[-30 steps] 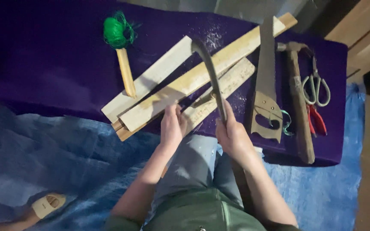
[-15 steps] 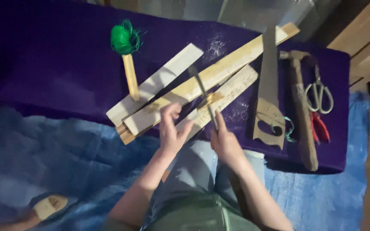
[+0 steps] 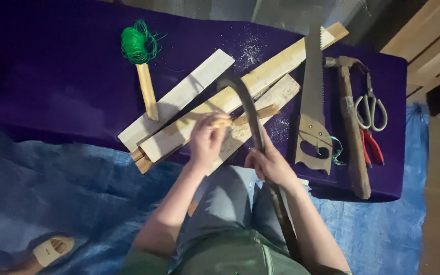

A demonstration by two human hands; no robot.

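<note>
Wood strip (image 3: 250,116): thin, centre of frame, lying across pale planks (image 3: 215,109) on purple bench (image 3: 52,86), so it's braced from below.
Left hand (image 3: 207,138): fingers closed on strip's near end, pinning it steady.
Right hand (image 3: 268,163): fist wrapped round curved dark blade (image 3: 245,104), edge set vs. strip.
Right of frame: handsaw (image 3: 311,91), hammer (image 3: 350,127), scissors (image 3: 372,109).
Upper left: green cord spool (image 3: 136,46).
</note>
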